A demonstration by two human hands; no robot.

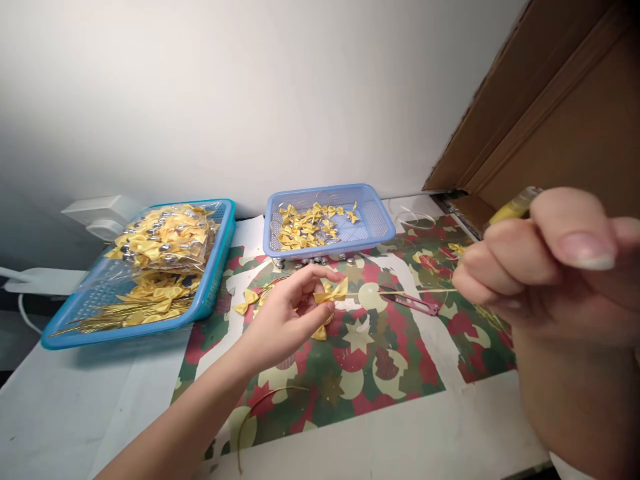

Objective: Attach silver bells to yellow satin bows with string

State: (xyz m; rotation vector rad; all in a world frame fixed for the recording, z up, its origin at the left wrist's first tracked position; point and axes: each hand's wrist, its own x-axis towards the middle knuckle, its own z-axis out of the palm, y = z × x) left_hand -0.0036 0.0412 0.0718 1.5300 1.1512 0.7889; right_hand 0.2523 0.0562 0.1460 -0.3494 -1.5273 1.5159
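My left hand reaches over the patterned sheet and pinches a yellow ribbon bow between thumb and fingers. From the bow a thin gold cord stretches to the right, pulled nearly straight, up to my right hand. That hand is raised close to the camera with its fingers curled closed, and the cord's end disappears at them. A yellow object with a clear end sticks out above the right knuckles; whether it is held cannot be made out. More bows lie beside and beneath my left hand.
A light-blue basket of bows stands at the back, silver bells before it. The left blue basket holds bagged bows and gold stems. Near the cord lies a pink-handled cutter. Cardboard rises at right; a loose cord lies in front.
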